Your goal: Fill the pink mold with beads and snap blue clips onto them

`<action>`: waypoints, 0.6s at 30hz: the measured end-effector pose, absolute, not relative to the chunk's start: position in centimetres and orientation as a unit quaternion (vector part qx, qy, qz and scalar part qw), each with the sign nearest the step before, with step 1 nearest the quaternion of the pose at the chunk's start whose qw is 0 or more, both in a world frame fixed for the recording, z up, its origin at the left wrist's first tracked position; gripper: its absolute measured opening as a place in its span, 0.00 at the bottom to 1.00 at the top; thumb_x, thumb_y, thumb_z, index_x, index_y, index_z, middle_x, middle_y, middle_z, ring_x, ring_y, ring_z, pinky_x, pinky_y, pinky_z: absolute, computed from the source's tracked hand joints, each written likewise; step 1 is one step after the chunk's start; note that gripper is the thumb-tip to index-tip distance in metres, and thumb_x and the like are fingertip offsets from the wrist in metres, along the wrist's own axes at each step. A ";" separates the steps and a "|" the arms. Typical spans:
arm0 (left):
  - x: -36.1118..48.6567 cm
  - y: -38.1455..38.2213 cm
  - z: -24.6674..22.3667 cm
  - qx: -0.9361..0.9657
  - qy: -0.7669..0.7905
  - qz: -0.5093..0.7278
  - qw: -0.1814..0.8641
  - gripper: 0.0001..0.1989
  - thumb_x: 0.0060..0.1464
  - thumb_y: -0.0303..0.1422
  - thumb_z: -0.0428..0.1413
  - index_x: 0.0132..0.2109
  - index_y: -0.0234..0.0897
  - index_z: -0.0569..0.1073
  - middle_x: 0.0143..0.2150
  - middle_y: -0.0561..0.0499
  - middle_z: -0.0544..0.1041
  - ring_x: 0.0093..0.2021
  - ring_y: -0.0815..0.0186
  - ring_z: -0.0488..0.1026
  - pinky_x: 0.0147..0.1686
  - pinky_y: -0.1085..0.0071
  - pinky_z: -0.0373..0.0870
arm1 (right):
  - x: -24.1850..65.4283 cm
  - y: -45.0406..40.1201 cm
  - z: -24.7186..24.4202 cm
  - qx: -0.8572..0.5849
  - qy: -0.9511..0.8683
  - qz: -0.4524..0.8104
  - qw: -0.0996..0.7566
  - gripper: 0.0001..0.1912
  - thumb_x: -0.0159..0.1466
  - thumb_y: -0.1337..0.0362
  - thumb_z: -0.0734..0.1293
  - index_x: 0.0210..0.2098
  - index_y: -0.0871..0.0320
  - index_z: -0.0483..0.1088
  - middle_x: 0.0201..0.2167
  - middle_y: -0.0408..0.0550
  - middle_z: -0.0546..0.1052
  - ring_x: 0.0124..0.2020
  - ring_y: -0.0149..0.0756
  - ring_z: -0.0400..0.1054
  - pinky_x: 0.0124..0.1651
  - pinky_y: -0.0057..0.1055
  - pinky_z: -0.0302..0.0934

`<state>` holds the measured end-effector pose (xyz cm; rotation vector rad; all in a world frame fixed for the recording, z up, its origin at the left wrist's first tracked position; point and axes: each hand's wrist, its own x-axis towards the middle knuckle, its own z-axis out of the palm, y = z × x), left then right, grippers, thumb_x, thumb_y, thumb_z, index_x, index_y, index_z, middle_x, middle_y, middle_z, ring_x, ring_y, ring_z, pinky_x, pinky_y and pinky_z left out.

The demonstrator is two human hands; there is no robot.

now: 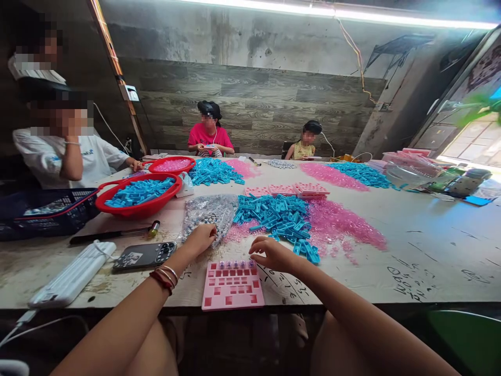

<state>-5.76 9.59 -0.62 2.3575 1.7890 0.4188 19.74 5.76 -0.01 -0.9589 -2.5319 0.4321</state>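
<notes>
My left hand (201, 238) is at the edge of a clear plastic bag (213, 206) full of small silvery-grey parts. Its fingers are curled together, and whatever they may hold is hidden. My right hand (271, 254) hovers over the top right corner of a pink tray (233, 298) with square and oblong recesses. Thumb and forefinger nearly meet there, close to the end of a row of small clear pieces (231, 265) set along the tray's top edge. Anything between those fingertips is too small to make out. Behind the right hand lie heaped blue plastic parts (274, 214).
Pink translucent pieces (340, 224) spread right of the blue heap, with pink trays (311, 190) stacked behind. On the left are a red basket (136, 209), a hammer (117, 233), a phone (144, 257) and a white power bank (74, 277). Several people sit around the table.
</notes>
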 end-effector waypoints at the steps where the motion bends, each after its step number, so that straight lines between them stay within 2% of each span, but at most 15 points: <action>1: -5.7 9.5 -0.3 0.786 0.598 0.139 0.071 0.07 0.49 0.22 0.49 0.33 0.33 0.71 0.32 0.48 0.74 0.35 0.65 0.70 0.33 0.75 0.61 | 19.8 5.7 0.1 -0.335 -0.909 0.150 0.197 0.07 0.59 0.67 0.64 0.34 0.59 0.75 0.36 0.52 0.74 0.36 0.34 0.69 0.40 0.29 0.62; 3: -5.4 8.8 0.6 0.780 0.607 0.140 0.055 0.08 0.49 0.22 0.48 0.34 0.33 0.71 0.36 0.46 0.74 0.38 0.63 0.70 0.34 0.73 0.61 | 19.9 5.5 0.4 -0.319 -0.918 0.139 0.189 0.09 0.59 0.60 0.65 0.35 0.58 0.75 0.38 0.52 0.73 0.40 0.36 0.68 0.42 0.30 0.61; 5: -4.6 7.6 1.7 0.771 0.623 0.128 0.033 0.09 0.49 0.21 0.47 0.34 0.32 0.71 0.38 0.43 0.73 0.39 0.60 0.70 0.34 0.71 0.62 | 19.9 5.2 0.6 -0.314 -0.929 0.122 0.156 0.12 0.57 0.57 0.67 0.37 0.57 0.74 0.37 0.50 0.74 0.38 0.35 0.68 0.39 0.30 0.61; 8: -2.6 4.9 2.7 0.790 0.605 0.086 0.049 0.08 0.50 0.24 0.47 0.32 0.33 0.71 0.33 0.46 0.73 0.36 0.62 0.70 0.34 0.71 0.62 | 19.7 4.8 0.7 -0.320 -0.939 0.090 0.084 0.10 0.57 0.62 0.67 0.38 0.57 0.72 0.34 0.47 0.74 0.30 0.31 0.68 0.31 0.26 0.59; 11: -0.5 2.7 2.0 0.857 0.496 0.090 0.108 0.07 0.50 0.30 0.52 0.38 0.34 0.71 0.37 0.47 0.73 0.39 0.61 0.70 0.36 0.71 0.64 | 19.1 4.5 0.4 -0.316 -0.947 0.038 0.049 0.06 0.60 0.66 0.63 0.37 0.60 0.70 0.35 0.48 0.73 0.31 0.32 0.67 0.31 0.26 0.58; 15: 0.5 2.8 0.2 0.883 0.457 0.063 0.087 0.09 0.50 0.24 0.49 0.37 0.30 0.72 0.38 0.43 0.73 0.41 0.59 0.69 0.40 0.68 0.63 | 18.6 4.7 -0.8 -0.303 -0.952 -0.042 0.019 0.07 0.64 0.70 0.57 0.37 0.63 0.65 0.34 0.52 0.72 0.32 0.35 0.66 0.31 0.28 0.57; 18: 0.1 4.1 -0.2 0.879 0.450 0.067 0.145 0.09 0.46 0.22 0.51 0.34 0.31 0.74 0.35 0.46 0.74 0.38 0.63 0.69 0.37 0.72 0.63 | 18.6 5.0 -1.9 -0.289 -0.955 -0.068 0.011 0.07 0.64 0.72 0.56 0.38 0.63 0.64 0.33 0.51 0.71 0.31 0.34 0.65 0.30 0.28 0.56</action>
